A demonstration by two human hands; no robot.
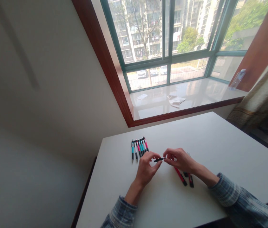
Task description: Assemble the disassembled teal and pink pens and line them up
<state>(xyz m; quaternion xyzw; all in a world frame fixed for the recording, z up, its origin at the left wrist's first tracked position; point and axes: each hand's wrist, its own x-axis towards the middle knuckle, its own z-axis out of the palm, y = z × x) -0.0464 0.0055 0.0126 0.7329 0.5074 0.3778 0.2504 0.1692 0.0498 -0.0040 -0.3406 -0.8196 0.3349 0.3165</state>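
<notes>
Thumb and fingertips of my left hand (146, 168) pinch a short black pen part (158, 160) above the table. My right hand (180, 158) is closed at the part's other, thinner end; whether a separate small piece is between those fingers I cannot make out. Beyond my left hand lies a row of several click pens, among them a turquoise pen (132, 150) and a pink-red pen (146, 143); my hand hides the lower ends of some. Under my right wrist are a red pen barrel (180, 176) and another red-and-black piece (191, 180), partly covered.
The white table (114, 183) meets the wall at its back left. Behind it, a window sill (155, 106) carries a crumpled cloth (176, 100), a paper (142, 97) and a clear bottle (238, 79). A curtain (259, 91) hangs at the right.
</notes>
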